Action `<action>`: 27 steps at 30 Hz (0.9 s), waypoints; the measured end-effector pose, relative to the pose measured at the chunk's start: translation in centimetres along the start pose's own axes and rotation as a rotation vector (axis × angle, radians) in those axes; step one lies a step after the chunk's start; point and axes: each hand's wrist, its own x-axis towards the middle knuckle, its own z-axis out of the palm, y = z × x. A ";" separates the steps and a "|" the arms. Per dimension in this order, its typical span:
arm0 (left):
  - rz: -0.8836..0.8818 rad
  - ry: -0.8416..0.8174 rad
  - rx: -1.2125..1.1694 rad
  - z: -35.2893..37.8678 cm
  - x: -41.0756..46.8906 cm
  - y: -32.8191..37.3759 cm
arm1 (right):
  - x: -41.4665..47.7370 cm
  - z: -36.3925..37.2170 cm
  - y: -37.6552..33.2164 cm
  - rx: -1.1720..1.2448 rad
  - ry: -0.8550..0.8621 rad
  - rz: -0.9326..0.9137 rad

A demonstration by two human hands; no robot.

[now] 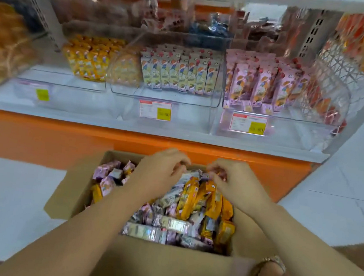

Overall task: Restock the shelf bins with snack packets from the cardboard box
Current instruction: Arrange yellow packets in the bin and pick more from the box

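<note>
Both forearms are bare from the left hand (158, 173) and the right hand (232, 184) back to the frame edge. Behind the right hand, beneath its forearm, a pale pink-gold linked band (274, 263) curves over a bare limb. Whether it is a bracelet or a sandal strap cannot be told.

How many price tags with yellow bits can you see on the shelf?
3 price tags: left tag, middle tag, right tag, each on the front of a clear bin. Others may be hidden past the picture's edges.
</note>
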 end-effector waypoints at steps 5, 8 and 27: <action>-0.201 -0.182 0.068 2.3 -3.8 -5.3 | -0.5 5.0 1.3 -0.104 -0.256 0.048; -0.304 -0.169 0.103 2.8 -4.4 -8.2 | 0.3 6.8 1.4 -0.208 -0.300 0.011; -0.524 -0.197 -0.192 5.5 -4.2 -8.3 | 2.0 9.3 0.6 -0.066 -0.356 0.319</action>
